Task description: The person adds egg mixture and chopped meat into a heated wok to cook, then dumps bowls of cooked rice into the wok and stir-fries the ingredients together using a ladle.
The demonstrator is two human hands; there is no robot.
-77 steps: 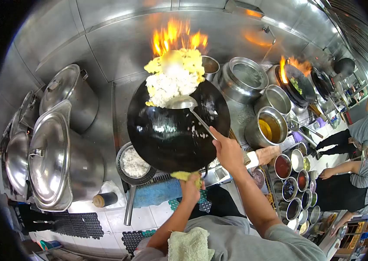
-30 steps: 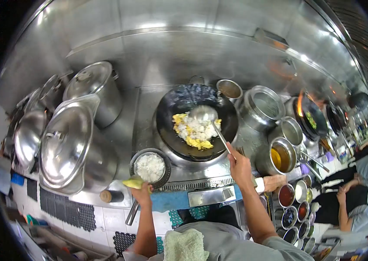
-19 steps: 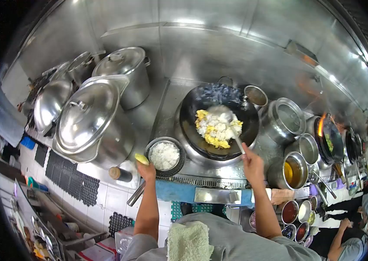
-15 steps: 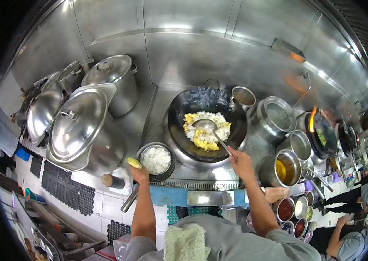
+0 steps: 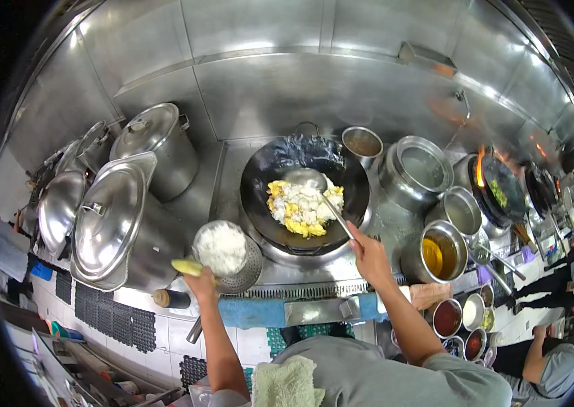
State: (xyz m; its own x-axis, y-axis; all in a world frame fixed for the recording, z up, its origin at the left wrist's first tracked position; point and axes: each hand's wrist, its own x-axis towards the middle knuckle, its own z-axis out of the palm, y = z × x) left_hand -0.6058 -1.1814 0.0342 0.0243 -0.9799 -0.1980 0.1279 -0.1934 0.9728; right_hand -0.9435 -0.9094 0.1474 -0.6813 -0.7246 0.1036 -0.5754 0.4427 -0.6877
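My right hand is closed around the handle of a metal ladle. The ladle's bowl rests at the far side of white rice and yellow egg inside a black wok. My left hand is closed at the near-left side of a bowl of white rice, which is raised over a perforated strainer. A yellow-green piece, its kind unclear, sticks out from this hand. The fingers' hold on the bowl is partly hidden.
Large lidded pots stand left, beside a dark bottle. Right of the wok are a pot of yellow liquid and other metal pots. Flame rises by another wok. Two people are at right.
My left hand has lifted the rice bowl, exposing more of the strainer. The ladle's bowl has moved from atop the rice to its far edge. The whole view has shifted slightly.
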